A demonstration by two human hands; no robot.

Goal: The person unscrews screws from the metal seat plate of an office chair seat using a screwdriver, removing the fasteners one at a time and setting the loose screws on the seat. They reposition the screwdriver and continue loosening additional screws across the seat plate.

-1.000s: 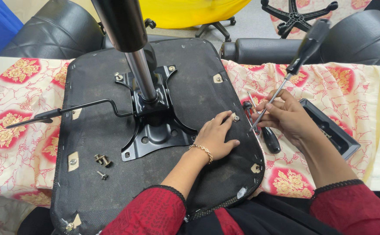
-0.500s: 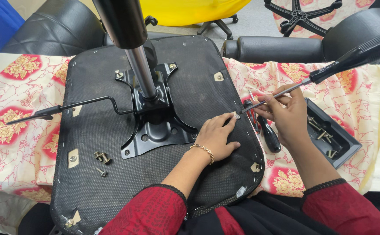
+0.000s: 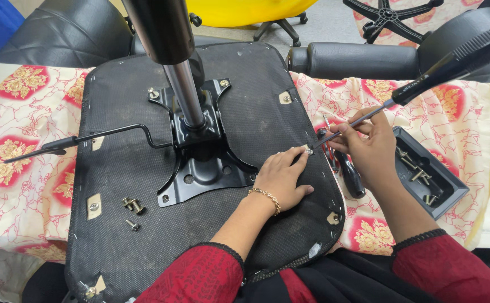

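Your left hand point(image 3: 281, 177) lies flat, fingers spread, on the upturned chair seat base point(image 3: 245, 112), its fingertips beside a screw point(image 3: 309, 150) near the seat base's right edge. Your right hand point(image 3: 368, 151) is closed around the metal shaft of a long screwdriver point(image 3: 424, 78), whose tip meets that screw while the black handle slants up and away to the right. Right of the seat base, a black tray point(image 3: 444, 196) holds loose bolts on the floral cloth point(image 3: 458, 129).
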